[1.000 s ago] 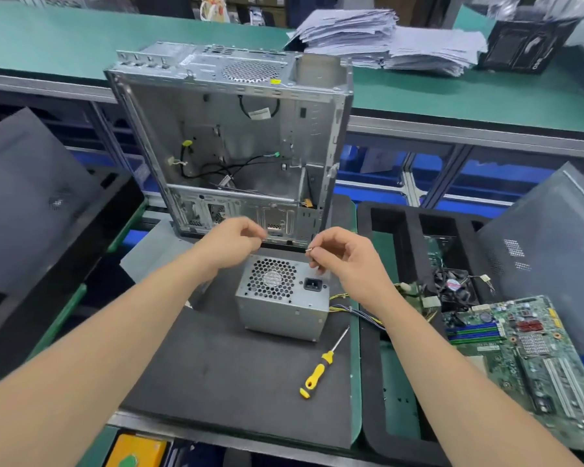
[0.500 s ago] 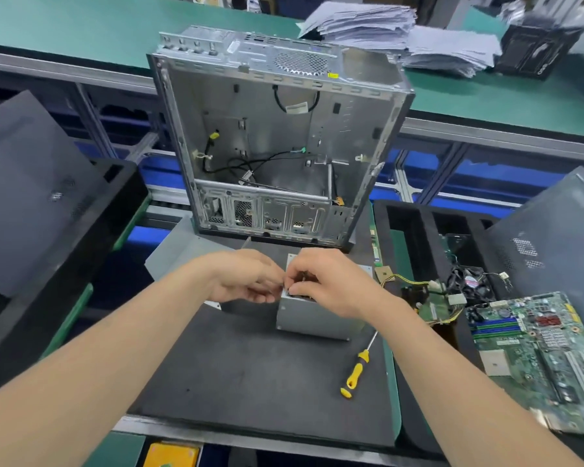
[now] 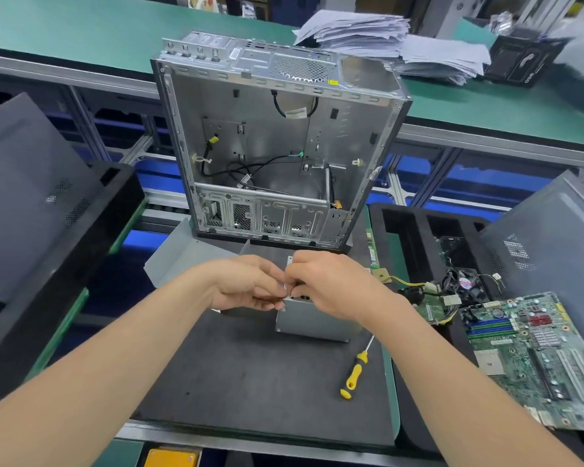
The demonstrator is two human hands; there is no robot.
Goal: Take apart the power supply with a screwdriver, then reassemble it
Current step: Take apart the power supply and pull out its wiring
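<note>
Pinching the top corner of the power supply (image 3: 312, 323), on the mat (image 3: 250, 365) before the open case (image 3: 267, 146), with left hand (image 3: 246, 288) and right hand (image 3: 331, 288); risking, through a slip, loss of any hidden fastener.

Electronics disassembly workshop. Indicated by long green-topped benches (image 3: 81, 32), gutted computer case (image 3: 267, 139) on black work mat (image 3: 250, 365), bare motherboard (image 3: 536, 352) on foam tray (image 3: 408, 230), yellow-handled screwdriver (image 3: 354, 374) lying loose, stacked paperwork (image 3: 368, 32) behind.
</note>
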